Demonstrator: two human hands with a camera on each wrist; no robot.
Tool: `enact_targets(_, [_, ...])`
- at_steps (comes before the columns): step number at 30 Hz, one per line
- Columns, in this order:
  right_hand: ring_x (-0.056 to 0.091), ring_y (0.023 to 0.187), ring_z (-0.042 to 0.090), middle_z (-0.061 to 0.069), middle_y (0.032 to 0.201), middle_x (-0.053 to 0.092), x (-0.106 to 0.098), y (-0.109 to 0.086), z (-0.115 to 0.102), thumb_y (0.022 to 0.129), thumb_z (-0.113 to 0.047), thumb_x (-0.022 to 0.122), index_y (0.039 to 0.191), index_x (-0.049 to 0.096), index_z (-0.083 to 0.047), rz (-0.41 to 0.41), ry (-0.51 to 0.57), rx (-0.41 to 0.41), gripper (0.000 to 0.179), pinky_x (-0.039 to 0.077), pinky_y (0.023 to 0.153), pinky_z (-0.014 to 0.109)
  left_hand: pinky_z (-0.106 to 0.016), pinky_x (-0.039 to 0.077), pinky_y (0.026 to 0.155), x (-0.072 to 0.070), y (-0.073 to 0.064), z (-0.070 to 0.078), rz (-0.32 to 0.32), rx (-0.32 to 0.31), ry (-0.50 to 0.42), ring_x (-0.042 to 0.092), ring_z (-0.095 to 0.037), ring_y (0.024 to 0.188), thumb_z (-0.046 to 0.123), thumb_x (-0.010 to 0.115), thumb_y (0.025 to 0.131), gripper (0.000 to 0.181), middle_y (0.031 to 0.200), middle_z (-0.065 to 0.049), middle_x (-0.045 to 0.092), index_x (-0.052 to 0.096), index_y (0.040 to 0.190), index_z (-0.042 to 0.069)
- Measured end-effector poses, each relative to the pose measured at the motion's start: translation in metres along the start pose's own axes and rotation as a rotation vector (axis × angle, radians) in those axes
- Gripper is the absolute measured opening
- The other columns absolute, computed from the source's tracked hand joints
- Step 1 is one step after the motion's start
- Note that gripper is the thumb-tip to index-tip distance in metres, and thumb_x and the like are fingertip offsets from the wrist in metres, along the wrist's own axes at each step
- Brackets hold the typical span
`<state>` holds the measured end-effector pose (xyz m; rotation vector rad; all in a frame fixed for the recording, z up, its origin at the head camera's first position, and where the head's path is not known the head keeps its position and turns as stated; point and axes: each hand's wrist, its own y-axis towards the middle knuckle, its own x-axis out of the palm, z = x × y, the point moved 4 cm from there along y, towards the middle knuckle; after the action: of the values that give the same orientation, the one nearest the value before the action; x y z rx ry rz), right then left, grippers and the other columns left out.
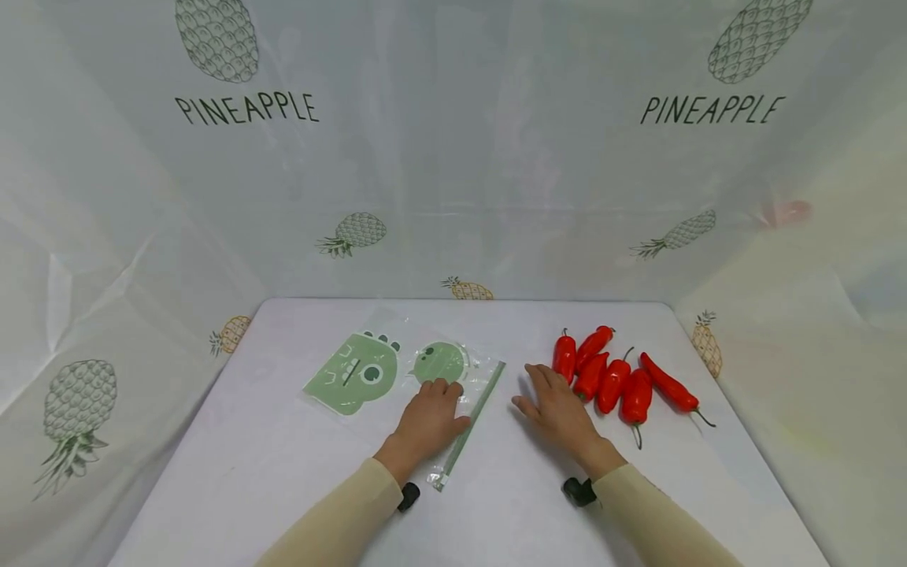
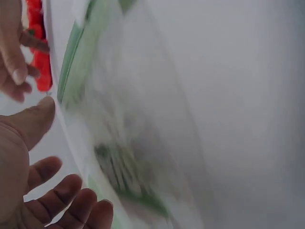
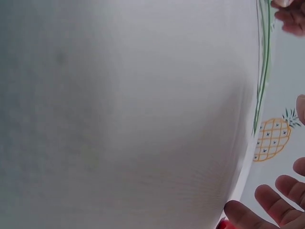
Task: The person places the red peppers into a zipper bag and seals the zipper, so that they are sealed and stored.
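Note:
A clear plastic zip bag with green cartoon faces lies flat on the table, its green zip strip along the right side. Over that side is the left hand, palm down with thumb and fingers apart; in the left wrist view its loosely bent fingers hold nothing. To the right of the strip, the right hand hovers low with fingers spread and nothing in its grasp. Just beyond it lie several long red peppers with green stems, the nearest partly hidden by its fingers.
The white table meets a pale curtain printed with pineapples, which hangs behind it and along both sides. Black straps show at the left wrist and the right wrist.

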<state>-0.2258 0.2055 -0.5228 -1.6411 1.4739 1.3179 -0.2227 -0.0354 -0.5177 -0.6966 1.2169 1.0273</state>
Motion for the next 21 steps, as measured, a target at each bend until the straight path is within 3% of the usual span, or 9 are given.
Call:
enact_targets(9, [0.050,0.141,0.039,0.019,0.154,0.051,0.002,-0.002,-0.002,0.094,-0.043,0.078,0.156,0.047,-0.007,-0.001,-0.031,0.009,0.077,0.056,0.100,0.058,-0.033,0.056,0.076,0.011,0.008,0.020,-0.046,0.013,0.036,0.057,-0.021,0.091,0.048,0.080,0.093,0.066,0.107,-0.007,0.061,0.055,0.138,0.008])
enact_targets(15, [0.052,0.139,0.039,0.020,0.153,0.052,0.002,-0.003,-0.003,0.094,-0.042,0.078,0.155,0.049,-0.006,0.019,-0.034,-0.007,0.076,0.057,0.099,0.057,-0.038,0.060,0.085,0.012,0.009,0.020,-0.068,0.011,0.041,0.065,-0.026,0.101,0.040,0.075,0.099,0.062,0.119,-0.012,0.067,0.054,0.148,0.008])
enact_targets(18, [0.053,0.138,0.039,0.020,0.151,0.053,0.001,-0.004,-0.004,0.094,-0.041,0.079,0.154,0.050,-0.006,0.027,-0.030,-0.017,0.076,0.057,0.099,0.057,-0.042,0.059,0.090,0.013,0.010,0.014,-0.062,0.009,-0.003,0.068,-0.029,0.105,0.033,0.072,0.101,0.060,0.121,-0.013,0.069,0.051,0.153,0.012])
enact_targets(21, [0.052,0.138,0.039,0.020,0.152,0.053,0.000,-0.004,-0.005,0.093,-0.041,0.079,0.154,0.050,-0.006,0.025,-0.026,-0.016,0.076,0.057,0.099,0.057,-0.042,0.059,0.090,0.014,0.010,0.005,-0.047,-0.017,-0.125,0.070,-0.027,0.103,0.025,0.071,0.100,0.058,0.116,-0.010,0.073,0.052,0.155,0.016])
